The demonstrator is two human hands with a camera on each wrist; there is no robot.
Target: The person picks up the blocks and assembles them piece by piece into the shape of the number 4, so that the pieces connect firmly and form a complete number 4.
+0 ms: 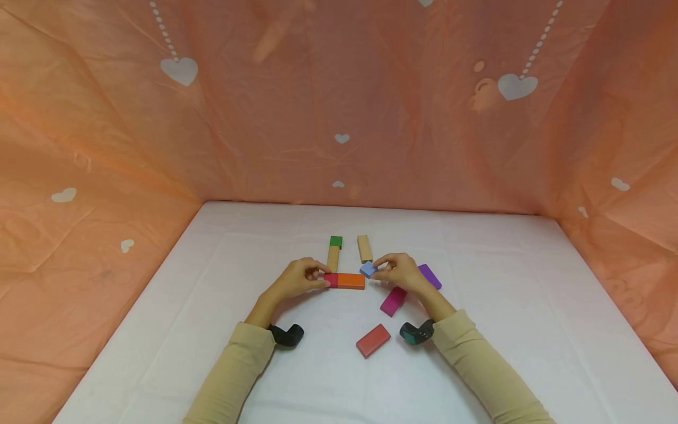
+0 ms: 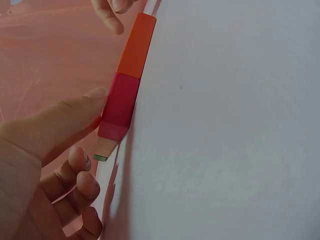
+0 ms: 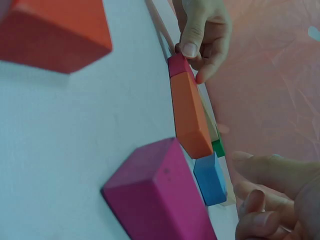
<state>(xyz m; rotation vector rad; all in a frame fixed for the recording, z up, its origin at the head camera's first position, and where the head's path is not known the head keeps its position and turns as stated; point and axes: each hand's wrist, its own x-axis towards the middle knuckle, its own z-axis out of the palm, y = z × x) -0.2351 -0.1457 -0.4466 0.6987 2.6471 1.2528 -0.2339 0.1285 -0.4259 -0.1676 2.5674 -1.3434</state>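
My left hand (image 1: 302,277) pinches a crimson block (image 1: 331,280) between thumb and index finger, its other fingers loosely curled. Against the crimson block's right end lies an orange block (image 1: 351,281). My right hand (image 1: 398,272) is at a small blue block (image 1: 368,269), fingertips right by its corner. In the right wrist view a gap shows between the right thumb and this blue block (image 3: 210,180), which sits turned at the orange block's end. A natural wood block (image 1: 333,258) with a green block (image 1: 336,242) at its far end extends behind the crimson one.
A second natural wood block (image 1: 364,248) lies just behind the blue one. Near the right forearm are a magenta block (image 1: 393,301) and a purple block (image 1: 430,276). Closer to the person lies a red block (image 1: 373,340). Orange cloth (image 1: 339,118) hangs around the white table (image 1: 238,235).
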